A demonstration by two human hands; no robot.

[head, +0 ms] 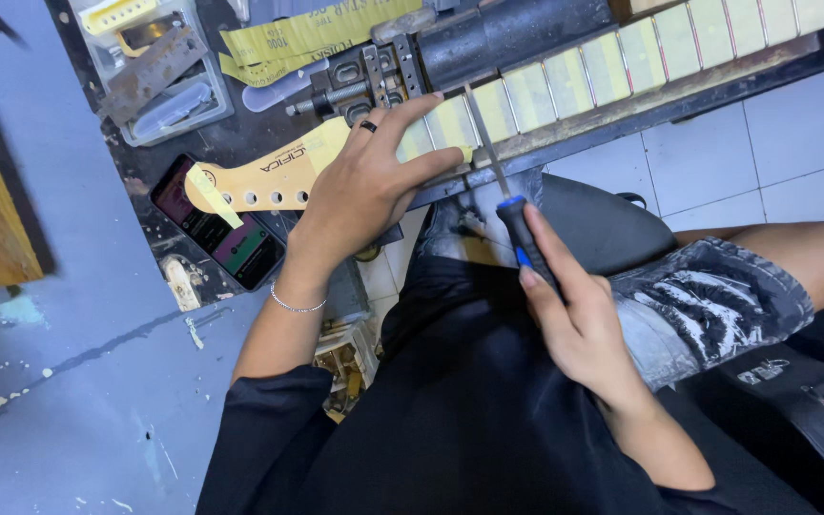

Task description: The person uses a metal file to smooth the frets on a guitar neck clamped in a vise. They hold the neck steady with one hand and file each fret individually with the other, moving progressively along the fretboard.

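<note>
While the left hand [369,181] lies flat across the guitar neck [526,91], fingers spread and pressing down near the headstock [269,181], the neck is kept steady on the dark bench [231,133], probably so the tool can work without it sliding. That hand is open, not wrapped around anything; a dark ring sits on one finger and a thin bracelet on the wrist. The right hand [574,315] is closed around a file [503,186] by its blue-and-black handle, the slim metal blade angled up to meet the neck's edge between two frets. Pale yellow tape covers the wood between the frets. A phone [226,234] lies beside the headstock, its screen lit, and a clear plastic case [159,76] sits further back.
</note>
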